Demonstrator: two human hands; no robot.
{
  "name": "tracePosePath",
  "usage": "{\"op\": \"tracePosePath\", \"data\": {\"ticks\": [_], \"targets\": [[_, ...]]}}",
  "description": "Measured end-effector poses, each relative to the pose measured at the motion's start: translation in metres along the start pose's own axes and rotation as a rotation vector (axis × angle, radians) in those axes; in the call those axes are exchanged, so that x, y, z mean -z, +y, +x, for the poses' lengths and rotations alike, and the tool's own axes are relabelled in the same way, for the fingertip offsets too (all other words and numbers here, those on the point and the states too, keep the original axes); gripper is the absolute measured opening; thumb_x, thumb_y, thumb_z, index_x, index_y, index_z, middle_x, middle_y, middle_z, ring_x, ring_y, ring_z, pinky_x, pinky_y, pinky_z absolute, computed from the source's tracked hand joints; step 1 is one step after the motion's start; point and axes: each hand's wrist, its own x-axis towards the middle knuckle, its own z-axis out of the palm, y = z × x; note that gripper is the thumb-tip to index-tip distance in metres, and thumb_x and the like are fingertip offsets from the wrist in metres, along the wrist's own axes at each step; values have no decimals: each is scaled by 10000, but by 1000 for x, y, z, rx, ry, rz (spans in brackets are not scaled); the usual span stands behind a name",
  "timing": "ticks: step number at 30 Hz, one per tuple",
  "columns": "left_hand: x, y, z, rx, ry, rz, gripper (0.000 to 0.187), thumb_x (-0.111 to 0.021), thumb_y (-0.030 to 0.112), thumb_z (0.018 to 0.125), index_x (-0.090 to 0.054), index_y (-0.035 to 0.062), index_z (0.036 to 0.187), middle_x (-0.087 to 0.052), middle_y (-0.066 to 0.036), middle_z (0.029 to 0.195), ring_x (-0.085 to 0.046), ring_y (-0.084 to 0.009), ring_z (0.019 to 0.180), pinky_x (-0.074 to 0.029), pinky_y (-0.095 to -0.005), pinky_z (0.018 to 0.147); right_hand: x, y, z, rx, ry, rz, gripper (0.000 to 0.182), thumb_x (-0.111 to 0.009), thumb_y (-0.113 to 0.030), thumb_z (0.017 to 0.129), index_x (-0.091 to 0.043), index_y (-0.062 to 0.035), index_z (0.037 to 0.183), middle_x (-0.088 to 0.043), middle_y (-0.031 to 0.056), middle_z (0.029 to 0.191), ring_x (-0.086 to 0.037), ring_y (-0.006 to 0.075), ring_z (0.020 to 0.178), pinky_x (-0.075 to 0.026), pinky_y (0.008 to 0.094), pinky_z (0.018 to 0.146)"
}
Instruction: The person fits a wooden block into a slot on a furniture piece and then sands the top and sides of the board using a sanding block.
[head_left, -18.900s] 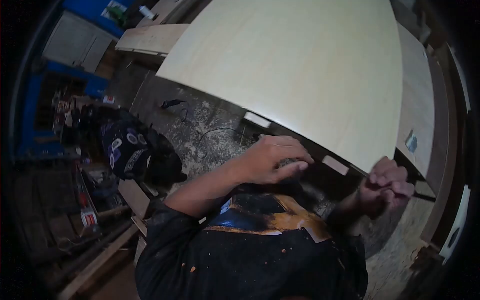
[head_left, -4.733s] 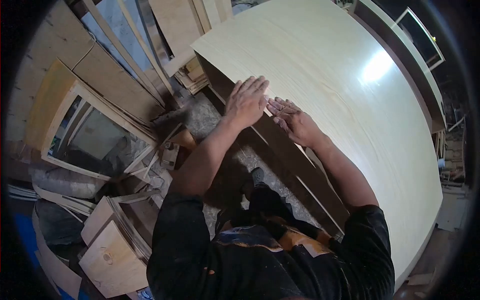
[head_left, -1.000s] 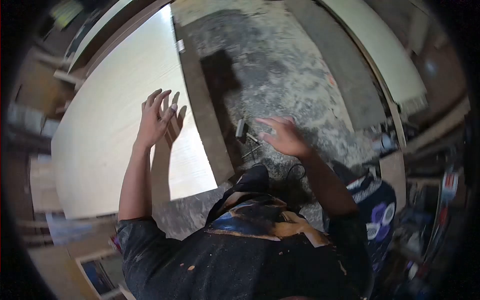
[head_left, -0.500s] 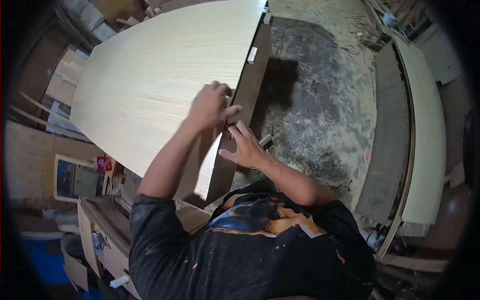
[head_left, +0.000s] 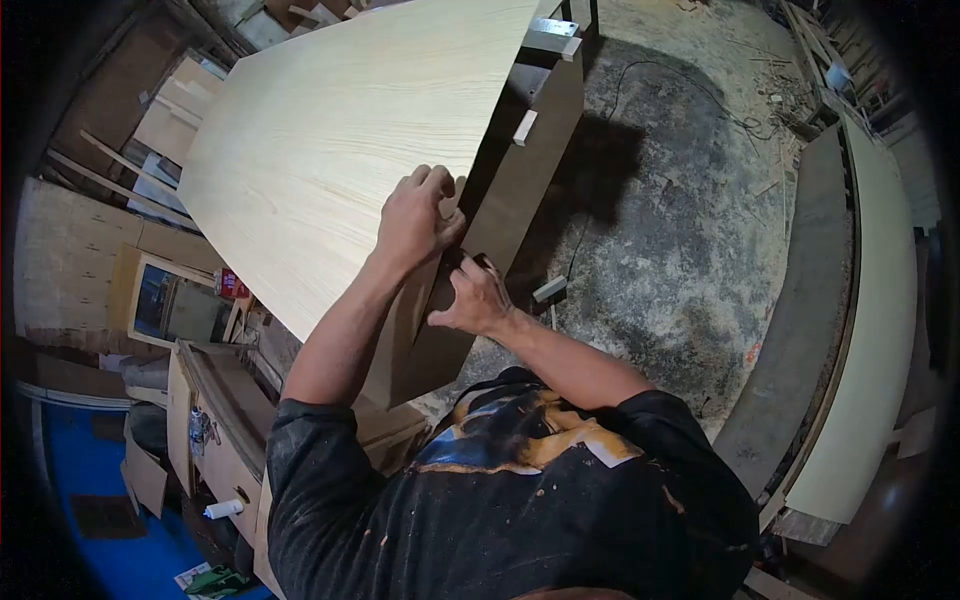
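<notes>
"Head view: nearest entries?"

"Right hand [head_left: 475, 298], bare: thumb spread wide from bent fingers, at the upper edge of a long, brown, box-like wooden frame [head_left: 520, 200]. Whether it grips, cannot tell."

"Next?"

"Left hand [head_left: 413, 218], bare: fingers curled at the rim of a broad, pale, wood-grained panel [head_left: 310, 150], probably because the rim offers a hold; any pinch is hidden. Panel located over the frame, a dark gap between them."

"Why the gap?"

"Two small, pale, rectangular blocks [head_left: 525, 128] sit farther along the frame's edge, likely as spacers."

"Beyond?"

"Mottled grey, dusty floor [head_left: 680, 230], bearing a thin black cable [head_left: 612, 85]."
</notes>
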Motion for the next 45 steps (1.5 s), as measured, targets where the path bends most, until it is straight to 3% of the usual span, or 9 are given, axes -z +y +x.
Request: {"op": "tracePosePath", "data": {"ticks": [5,7,13,17,19,25,29,39,45], "targets": [[1,4,-5,12,48,-42,324,-762,146,735,-544,62,960,-592,-129,937,-612,-351,859,-501,-444,722,-2,5,1,-45,24,42,548,-859,-397,521,-643,26,793,-586,206,921,-618,371,890,-530,472,791],[2,7,-5,17,107,-42,297,-747,93,725,-539,28,928,-577,-135,859,-597,-303,759,-490,-380,681,2,9,6,-156,-37,108,555,-864,-398,512,-638,31,784,-583,215,923,-614,396,906,-524,475,813],[5,7,-5,55,169,-49,286,-755,89,710,-541,22,887,-569,-121,810,-591,-265,712,-490,-364,653,-6,28,9,-32,141,133,589,-869,-394,491,-648,53,804,-586,231,939,-611,415,916,-521,476,840],[6,8,-7,113,147,-68,289,-758,124,715,-557,47,909,-603,-125,875,-623,-322,811,-498,-417,700,-12,35,8,-37,115,106,601,-871,-397,493,-651,63,813,-588,239,952,-611,419,918,-520,475,854],[5,9,-7,98,216,-103,274,-763,85,710,-548,26,869,-574,-112,793,-585,-247,709,-488,-358,657,-9,36,10,-28,121,168,591,-867,-391,495,-651,64,805,-589,246,960,-611,428,923,-524,470,851],[-9,8,-11,114,226,-125,257,-759,88,721,-556,27,867,-581,-116,793,-590,-250,710,-480,-360,650,-15,46,11,-10,122,101,607,-867,-344,497,-643,78,872,-585,229,1020,-621,404,926,-535,448,826],[-17,6,-12,132,297,-181,251,-754,91,719,-557,14,855,-575,-124,774,-578,-256,681,-479,-355,642,32,50,27,79,155,128,700,-898,-275,485,-625,69,1031,-584,152,1014,-634,329,882,-560,375,774],[-20,9,-10,215,332,-314,228,-731,74,696,-562,26,840,-584,-123,781,-601,-277,700,-487,-379,653,156,82,-12,0,103,114,604,-893,-227,605,-655,-16,1119,-582,91,962,-640,196,814,-561,328,730],[-24,9,-10,204,286,-262,229,-729,70,703,-563,30,857,-596,-125,802,-613,-298,720,-493,-392,656,247,56,27,-301,-372,25,634,-853,-220,645,-547,-22,1164,-559,111,995,-623,224,886,-524,362,818]]}}
